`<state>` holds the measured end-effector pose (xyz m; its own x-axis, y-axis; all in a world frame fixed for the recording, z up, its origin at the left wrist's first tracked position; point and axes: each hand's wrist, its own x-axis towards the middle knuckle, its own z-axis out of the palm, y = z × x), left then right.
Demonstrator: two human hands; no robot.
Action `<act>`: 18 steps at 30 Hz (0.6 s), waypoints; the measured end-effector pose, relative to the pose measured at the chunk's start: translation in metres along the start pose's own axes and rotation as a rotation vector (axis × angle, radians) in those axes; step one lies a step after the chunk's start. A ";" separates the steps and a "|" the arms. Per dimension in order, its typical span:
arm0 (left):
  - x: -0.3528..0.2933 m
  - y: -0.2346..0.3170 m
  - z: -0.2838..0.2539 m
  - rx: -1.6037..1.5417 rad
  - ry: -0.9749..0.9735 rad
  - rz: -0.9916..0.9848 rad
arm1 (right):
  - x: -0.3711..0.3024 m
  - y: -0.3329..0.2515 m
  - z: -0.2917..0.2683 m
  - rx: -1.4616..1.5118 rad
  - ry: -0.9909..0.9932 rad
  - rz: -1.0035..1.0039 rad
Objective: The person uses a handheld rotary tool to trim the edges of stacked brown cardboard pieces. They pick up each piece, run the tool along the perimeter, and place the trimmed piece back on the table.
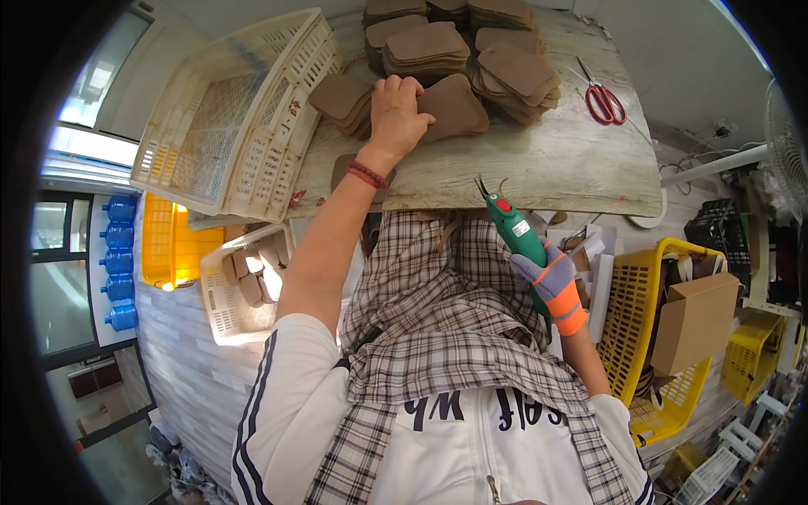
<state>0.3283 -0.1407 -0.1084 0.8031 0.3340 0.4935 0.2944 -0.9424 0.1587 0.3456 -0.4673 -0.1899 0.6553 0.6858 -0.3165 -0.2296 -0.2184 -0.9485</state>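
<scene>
My left hand (400,118) is bare and reaches over the worktable. Its bent fingers and thumb close on the left edge of a stack of flat brown pieces (459,105) with rounded corners. A second brown stack (338,97) lies just left of the fingers. My right hand (551,282), in a purple and orange glove, is wrapped round a green hand-held power cutter (515,229) with a red button. The cutter's thin dark tip points up and left, by the table's near edge.
Several more brown stacks (425,46) cover the far part of the wooden table (581,164). Red-handled scissors (602,101) lie at right. A white crate (261,160) stands at left. On the floor are a yellow crate (623,328) with a cardboard box (694,324) and a white basket (223,299).
</scene>
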 end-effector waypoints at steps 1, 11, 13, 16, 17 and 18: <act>-0.002 0.004 -0.006 -0.007 -0.038 -0.052 | 0.001 0.000 0.000 0.005 0.010 -0.009; -0.078 0.070 -0.009 -1.895 0.221 -0.818 | -0.001 -0.016 0.009 0.077 0.031 -0.055; -0.085 0.076 0.002 -1.971 0.238 -0.817 | -0.002 -0.017 0.009 0.063 0.031 -0.034; -0.087 0.081 0.010 -2.043 0.262 -0.788 | -0.004 -0.014 0.010 0.132 0.064 -0.045; -0.087 0.082 0.011 -2.045 0.276 -0.794 | -0.004 -0.015 0.009 0.137 0.058 -0.043; -0.087 0.083 0.011 -2.045 0.288 -0.801 | -0.006 -0.016 0.007 0.145 0.052 -0.040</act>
<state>0.2889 -0.2476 -0.1475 0.6944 0.7164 -0.0677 -0.5122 0.5582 0.6527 0.3403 -0.4626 -0.1728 0.7014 0.6545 -0.2824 -0.3014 -0.0868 -0.9496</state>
